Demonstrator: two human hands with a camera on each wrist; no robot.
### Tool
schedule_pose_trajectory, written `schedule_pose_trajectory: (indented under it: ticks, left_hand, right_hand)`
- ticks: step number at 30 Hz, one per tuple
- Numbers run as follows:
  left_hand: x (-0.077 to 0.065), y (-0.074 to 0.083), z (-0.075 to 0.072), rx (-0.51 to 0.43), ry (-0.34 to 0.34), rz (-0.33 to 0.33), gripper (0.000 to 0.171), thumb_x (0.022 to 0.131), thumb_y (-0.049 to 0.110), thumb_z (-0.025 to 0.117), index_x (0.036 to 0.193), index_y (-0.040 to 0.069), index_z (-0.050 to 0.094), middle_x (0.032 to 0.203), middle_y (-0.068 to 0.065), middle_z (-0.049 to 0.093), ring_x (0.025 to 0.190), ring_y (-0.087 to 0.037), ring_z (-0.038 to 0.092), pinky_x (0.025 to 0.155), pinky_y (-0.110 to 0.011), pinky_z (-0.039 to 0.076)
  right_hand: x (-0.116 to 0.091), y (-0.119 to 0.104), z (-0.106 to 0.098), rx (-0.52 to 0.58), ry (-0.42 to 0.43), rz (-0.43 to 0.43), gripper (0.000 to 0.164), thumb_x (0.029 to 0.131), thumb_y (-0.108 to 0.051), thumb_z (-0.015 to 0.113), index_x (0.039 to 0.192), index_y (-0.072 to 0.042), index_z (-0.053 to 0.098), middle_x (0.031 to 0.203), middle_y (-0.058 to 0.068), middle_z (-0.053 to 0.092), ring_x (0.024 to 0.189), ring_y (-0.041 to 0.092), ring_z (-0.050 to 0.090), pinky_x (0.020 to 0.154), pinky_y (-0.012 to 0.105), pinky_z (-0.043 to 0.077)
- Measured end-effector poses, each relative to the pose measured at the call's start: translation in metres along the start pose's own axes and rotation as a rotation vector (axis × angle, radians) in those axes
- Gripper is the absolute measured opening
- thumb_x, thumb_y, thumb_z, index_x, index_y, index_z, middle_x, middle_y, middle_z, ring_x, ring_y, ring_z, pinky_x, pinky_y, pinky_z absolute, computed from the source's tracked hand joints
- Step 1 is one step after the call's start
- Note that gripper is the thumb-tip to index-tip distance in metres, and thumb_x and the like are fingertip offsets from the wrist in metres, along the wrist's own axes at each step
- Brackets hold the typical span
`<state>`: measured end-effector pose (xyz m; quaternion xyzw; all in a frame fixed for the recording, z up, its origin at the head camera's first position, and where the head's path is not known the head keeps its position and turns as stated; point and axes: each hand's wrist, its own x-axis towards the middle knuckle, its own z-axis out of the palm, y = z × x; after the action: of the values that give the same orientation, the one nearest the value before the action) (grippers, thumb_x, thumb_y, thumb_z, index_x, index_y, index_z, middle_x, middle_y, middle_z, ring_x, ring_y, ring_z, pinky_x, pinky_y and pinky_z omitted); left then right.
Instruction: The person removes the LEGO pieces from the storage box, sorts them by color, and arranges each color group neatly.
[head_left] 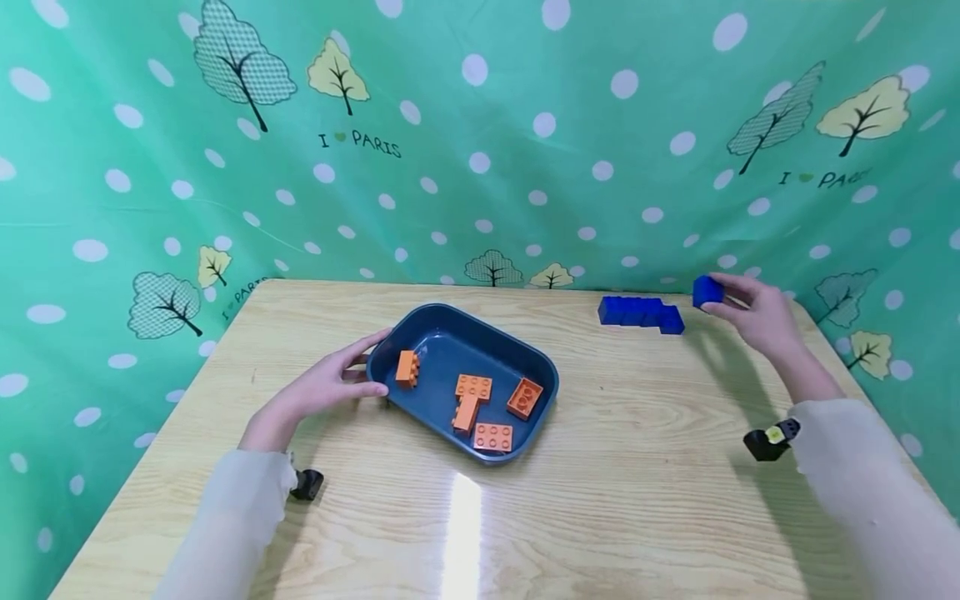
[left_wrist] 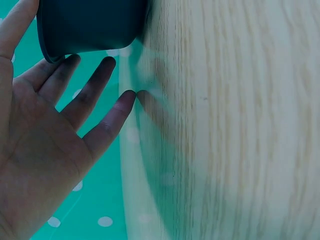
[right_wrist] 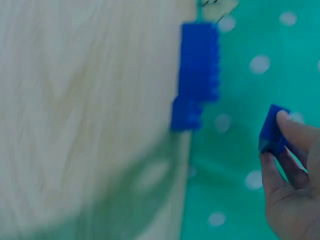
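My right hand (head_left: 765, 319) pinches a blue toy brick (head_left: 707, 292) between thumb and fingers, held up off the table near its back right. In the right wrist view, the held brick (right_wrist: 272, 131) is tilted. Just left of it lie several blue bricks in a row (head_left: 632, 311), with one offset at the near right end. My left hand (head_left: 330, 379) is at the left corner of a dark blue tray (head_left: 442, 417), its fingers spread and fairly straight. The left wrist view has the tray's outer wall (left_wrist: 92, 25) beside the thumb and fingertips.
Several orange bricks lie inside the tray, among them one upside down (head_left: 524, 398) and one at the left (head_left: 407, 368). A green dotted cloth (head_left: 480, 192) stands behind the wooden table (head_left: 600, 500). Small black devices sit at both wrists.
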<state>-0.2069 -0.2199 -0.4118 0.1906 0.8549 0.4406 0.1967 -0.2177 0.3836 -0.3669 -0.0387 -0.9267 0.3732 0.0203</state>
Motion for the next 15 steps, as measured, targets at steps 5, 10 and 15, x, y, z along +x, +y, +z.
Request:
schedule_pose_trajectory:
  ticks: [5,10,15]
  left_hand:
    - [-0.001,0.001,0.000,0.010,-0.001,-0.012,0.087,0.092,0.031,0.072,0.161,0.025,0.019,0.165,-0.021,0.019,0.141,-0.050,0.039,0.113,-0.060,0.039]
    - [-0.001,0.003,0.001,0.018,0.008,-0.007,0.086,0.092,0.030,0.072,0.161,0.025,0.020,0.165,-0.021,0.020,0.141,-0.049,0.039,0.113,-0.059,0.040]
    - [-0.001,0.002,0.000,0.028,0.008,0.003,0.086,0.092,0.029,0.072,0.161,0.025,0.020,0.165,-0.021,0.020,0.141,-0.049,0.039,0.113,-0.058,0.041]
  right_hand:
    - [0.009,0.028,0.003,-0.104,-0.049,0.015,0.061,0.101,-0.021,0.060,0.149,0.007,0.037,0.148,0.041,0.034,0.133,0.059,0.039,0.104,0.062,0.043]
    - [0.019,0.044,0.013,-0.166,-0.113,-0.013,0.056,0.098,-0.010,0.062,0.145,0.012,0.040,0.141,0.044,0.040,0.128,0.060,0.043,0.101,0.065,0.046]
    - [0.025,0.049,0.019,-0.174,-0.188,0.022,0.058,0.097,-0.005,0.060,0.147,0.010,0.037,0.141,0.044,0.039,0.129,0.061,0.040,0.102,0.066,0.044]
